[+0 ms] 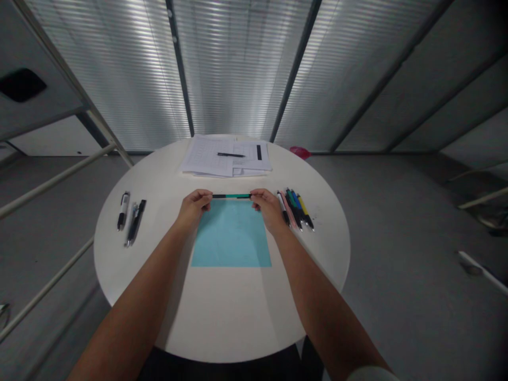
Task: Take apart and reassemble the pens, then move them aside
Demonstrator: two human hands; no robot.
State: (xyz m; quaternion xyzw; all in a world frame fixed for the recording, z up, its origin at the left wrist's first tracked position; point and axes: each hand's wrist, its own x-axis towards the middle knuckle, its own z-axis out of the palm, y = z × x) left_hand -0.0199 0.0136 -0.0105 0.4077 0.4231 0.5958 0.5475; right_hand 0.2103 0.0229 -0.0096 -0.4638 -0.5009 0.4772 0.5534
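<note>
A green and black pen [232,196] lies level between my two hands, along the far edge of a light blue sheet of paper [232,238]. My left hand [195,205] pinches its left end, and my right hand [266,205] pinches its right end. Right beside my right hand, several pens [296,209] in black, pink, green, blue and yellow lie side by side. Farther off to the left of my left hand are a white and black pen [123,210] and a dark pen [136,222] close to another slim one.
Everything rests on a round white table [234,312]. At its far side is a stack of printed papers [210,153] with a black pen [230,155] on top. A pink object [300,152] shows beyond the far edge. Pale metal bars [51,182] stand left of the table.
</note>
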